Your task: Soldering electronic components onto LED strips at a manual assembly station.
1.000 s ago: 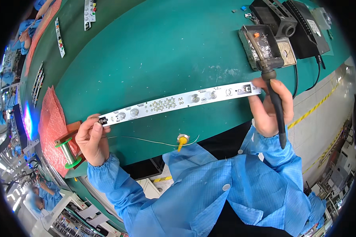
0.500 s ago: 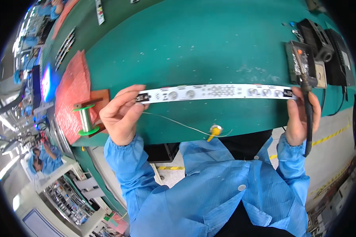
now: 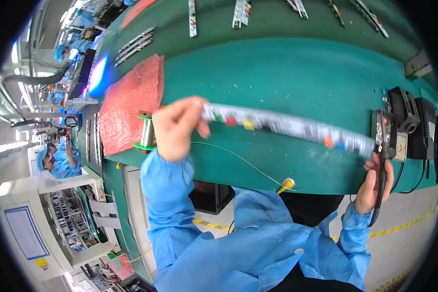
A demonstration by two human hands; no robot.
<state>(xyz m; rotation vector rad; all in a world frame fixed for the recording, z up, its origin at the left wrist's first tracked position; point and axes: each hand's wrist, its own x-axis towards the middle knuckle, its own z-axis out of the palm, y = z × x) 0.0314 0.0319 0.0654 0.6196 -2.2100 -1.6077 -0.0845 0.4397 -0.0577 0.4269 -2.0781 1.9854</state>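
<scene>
Overhead, a long white circuit strip stretches between the person's two hands above the green bench, blurred, so the small coloured parts along it show only as smears of green, red, yellow, orange and blue; the left hand is closed over the strip's left end, fingers curled round it and thumb underneath, while the right hand meets the strip's right end near the bench's front edge — whether its fingers actually pinch the strip there I cannot tell, since that end is blurred; the same right hand is wrapped round a dark pen-like tool whose cable hangs down past the blue sleeve. Just left of the left hand stands a green spool, beside a pink foam sheet lying on the bench; a thin wire runs from near the left hand to a small yellow piece at the bench's edge. Behind the right hand sits a black box-shaped unit with dark cords; more strips lie along the bench's far side — well apart from the hands.
</scene>
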